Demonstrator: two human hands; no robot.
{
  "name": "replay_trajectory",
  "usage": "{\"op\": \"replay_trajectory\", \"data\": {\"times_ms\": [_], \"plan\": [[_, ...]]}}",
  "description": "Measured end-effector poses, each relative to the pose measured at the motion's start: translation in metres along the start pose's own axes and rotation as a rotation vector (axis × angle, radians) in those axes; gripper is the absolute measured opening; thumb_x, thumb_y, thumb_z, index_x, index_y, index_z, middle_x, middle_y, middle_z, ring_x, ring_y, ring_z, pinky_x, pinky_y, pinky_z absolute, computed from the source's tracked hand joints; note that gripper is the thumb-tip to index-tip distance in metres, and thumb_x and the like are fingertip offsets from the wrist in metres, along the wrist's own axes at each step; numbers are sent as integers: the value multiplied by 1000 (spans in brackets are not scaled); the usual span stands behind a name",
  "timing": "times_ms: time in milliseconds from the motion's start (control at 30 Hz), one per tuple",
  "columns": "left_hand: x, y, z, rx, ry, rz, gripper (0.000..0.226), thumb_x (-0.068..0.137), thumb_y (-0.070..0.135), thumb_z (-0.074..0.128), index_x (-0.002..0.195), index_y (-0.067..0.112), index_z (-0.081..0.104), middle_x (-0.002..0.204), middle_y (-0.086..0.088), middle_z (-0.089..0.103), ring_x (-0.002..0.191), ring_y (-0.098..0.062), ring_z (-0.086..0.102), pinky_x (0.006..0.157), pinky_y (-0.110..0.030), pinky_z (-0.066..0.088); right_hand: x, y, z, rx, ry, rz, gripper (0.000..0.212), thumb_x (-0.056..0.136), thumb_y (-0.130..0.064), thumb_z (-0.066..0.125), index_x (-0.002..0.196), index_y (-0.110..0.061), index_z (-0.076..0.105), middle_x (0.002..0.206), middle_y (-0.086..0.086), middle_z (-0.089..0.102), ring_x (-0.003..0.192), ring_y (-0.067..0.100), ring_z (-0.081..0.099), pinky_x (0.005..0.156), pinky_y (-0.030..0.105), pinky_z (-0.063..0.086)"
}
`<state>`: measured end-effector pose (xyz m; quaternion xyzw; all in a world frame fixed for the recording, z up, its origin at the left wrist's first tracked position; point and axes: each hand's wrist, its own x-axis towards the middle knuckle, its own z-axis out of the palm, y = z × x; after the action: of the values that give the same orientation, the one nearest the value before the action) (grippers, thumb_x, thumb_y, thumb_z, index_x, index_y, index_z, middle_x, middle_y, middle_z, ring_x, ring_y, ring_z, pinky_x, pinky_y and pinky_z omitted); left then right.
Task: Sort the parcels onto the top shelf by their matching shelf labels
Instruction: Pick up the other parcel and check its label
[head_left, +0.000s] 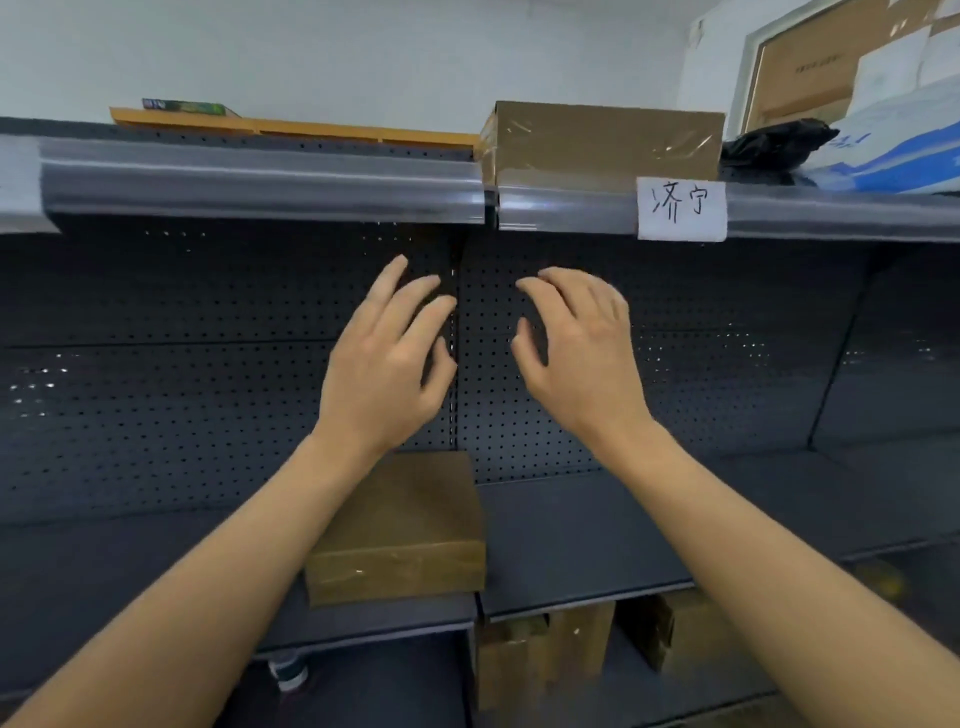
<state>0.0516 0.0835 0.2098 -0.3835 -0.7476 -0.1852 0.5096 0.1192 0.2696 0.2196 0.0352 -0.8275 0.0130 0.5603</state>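
The top shelf (260, 179) holds a taped cardboard parcel (605, 141) above the handwritten label (681, 209) (perhaps 济宁); left hand (384, 358) and right hand (576, 348) hover empty, fingers spread.

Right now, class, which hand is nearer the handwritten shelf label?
Right. The right hand is below and left of the label; the left hand is farther left.

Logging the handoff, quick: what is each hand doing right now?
Left hand: open, fingers spread, holding nothing.
Right hand: open, fingers curled loosely, holding nothing.
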Motion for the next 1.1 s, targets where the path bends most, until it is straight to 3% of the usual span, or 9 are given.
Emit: {"op": "replay_trajectory", "data": {"times_ms": [100,300,433,567,667,733,900,967,1100], "plan": [[-60,-5,11,-32,-147,-67,41,95,21,46,127,2,64,131,-16,65,136,-38,48,109,-49,44,-50,-12,24,-3,-87,22,36,91,-20,59,122,-7,70,123,14,70,118,33,62,106,50,42],[-193,-31,43,0,-526,-340,50,91,31,39,122,5,68,127,-18,68,126,-39,58,100,-51,52,-161,-26,85,8,-515,214,40,88,-25,60,122,-6,71,121,17,72,110,39,68,94,50,53],[-242,-49,55,-22,-645,-469,52,90,34,37,122,6,67,129,-19,65,126,-42,55,96,-54,53,-207,-28,115,2,-743,323,39,92,-29,55,119,-7,71,122,18,71,110,40,67,91,48,54],[-255,-64,67,34,-782,-566,69,91,55,28,143,16,53,148,-19,51,139,-46,41,104,-55,46,-219,-32,139,75,-856,439,49,102,-40,46,143,-14,53,145,15,55,129,38,53,103,47,46],[-250,-73,76,56,-930,-591,80,89,74,20,157,32,21,167,-12,14,151,-43,13,116,-52,28,-217,-35,157,240,-894,617,65,102,-52,42,157,-19,33,159,18,39,141,40,41,112,49,41],[-247,-78,83,18,-971,-632,78,92,73,28,158,35,13,169,-8,0,152,-41,5,117,-52,25,-215,-39,166,359,-902,752,72,101,-56,41,160,-19,25,161,20,36,144,41,38,115,50,39],[-248,-84,93,-229,-904,-894,78,93,64,46,158,33,15,168,-13,-7,148,-43,23,111,-52,38,-209,-46,174,586,-860,1038,87,101,-50,51,164,-15,2,159,14,44,144,37,42,115,41,39],[-250,-86,96,-241,-889,-920,81,93,59,52,158,32,13,167,-19,-1,142,-43,37,105,-49,44,-210,-45,176,654,-803,1148,90,98,-47,60,164,-12,10,151,12,52,144,34,45,113,39,39],[-250,-85,100,-298,-820,-964,82,90,52,61,158,29,22,161,-24,22,139,-40,41,106,-46,42,-207,-40,174,688,-751,1188,60,93,-41,70,142,-11,53,115,-1,65,119,25,62,91,29,45]]}}
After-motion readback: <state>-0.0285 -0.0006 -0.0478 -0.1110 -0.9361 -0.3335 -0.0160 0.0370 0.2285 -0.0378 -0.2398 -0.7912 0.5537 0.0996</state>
